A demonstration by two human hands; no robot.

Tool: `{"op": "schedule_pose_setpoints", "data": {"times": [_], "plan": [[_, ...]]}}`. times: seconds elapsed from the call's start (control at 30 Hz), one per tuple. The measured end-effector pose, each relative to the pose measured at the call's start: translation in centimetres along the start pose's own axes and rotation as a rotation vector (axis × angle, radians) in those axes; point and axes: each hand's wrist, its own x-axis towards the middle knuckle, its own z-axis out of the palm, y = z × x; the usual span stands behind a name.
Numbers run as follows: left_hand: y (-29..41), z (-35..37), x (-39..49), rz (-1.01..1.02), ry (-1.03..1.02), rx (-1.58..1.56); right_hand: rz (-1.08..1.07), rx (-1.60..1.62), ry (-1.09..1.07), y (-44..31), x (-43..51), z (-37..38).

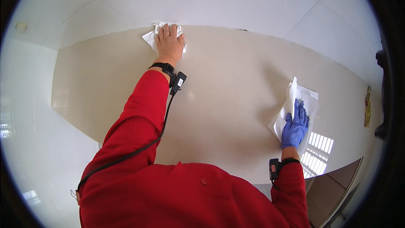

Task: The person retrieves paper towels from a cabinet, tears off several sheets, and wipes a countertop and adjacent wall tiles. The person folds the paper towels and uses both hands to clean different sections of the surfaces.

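Observation:
My bare left hand (170,42) presses a crumpled white paper towel (150,37) flat against the far edge of a glossy beige countertop (218,101), where it meets the white tiled wall. At the right, my right hand (295,126), in a blue nitrile glove, rests on white sheets (307,93), perhaps paper or cloth, on the same surface. One sheet stands folded up along the left side of the gloved fingers. Each wrist wears a black strap with a small device; a cable runs along the left sleeve.
White wall tiles (205,1) rise behind the countertop, and a white tiled wall (28,101) borders it on the left. A yellowish hanging item (367,107) is at the far right. Brown tiles (329,193) show below the right edge. Window light reflects beside the gloved hand.

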Motion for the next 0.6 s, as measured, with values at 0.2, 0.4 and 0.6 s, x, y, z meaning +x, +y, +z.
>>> {"op": "schedule_pose_setpoints", "data": {"times": [0.2, 0.4, 0.6], "plan": [[-0.21, 0.31, 0.12, -0.02, -0.004, -0.026, -0.004, -0.023, 0.018, 0.02, 0.04, 0.2], [-0.56, 0.53, 0.53, -0.075, -0.061, -0.028, 0.018, -0.005, 0.028, -0.03, 0.09, 0.33], [-0.93, 0.52, 0.96, -0.107, -0.102, -0.101, 0.021, 0.026, 0.054, -0.12, 0.02, 0.12]]}}
